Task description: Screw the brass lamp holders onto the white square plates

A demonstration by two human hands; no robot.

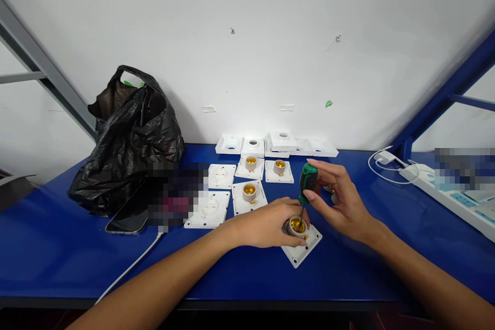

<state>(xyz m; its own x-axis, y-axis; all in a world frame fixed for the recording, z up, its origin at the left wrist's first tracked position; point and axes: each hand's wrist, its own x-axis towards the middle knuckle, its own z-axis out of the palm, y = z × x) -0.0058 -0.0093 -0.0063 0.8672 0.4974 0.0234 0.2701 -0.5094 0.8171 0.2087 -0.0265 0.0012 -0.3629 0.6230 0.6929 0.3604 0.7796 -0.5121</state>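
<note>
my left hand wraps its grip around a beige ceramic lamp socket with a brass insert, seated on a white square plastic base plate on the blue tabletop. my right hand pinches a green-handled screwdriver, its tip down inside the socket. more white socket plates lie just behind.

No text, label, brand, number or sign can be read anywhere. The white plates on the tabletop carry no legible marking, and neither does the green screwdriver handle. The black bag is plain. The power strip shows no readable print (two patches of the view are blurred out).
</note>
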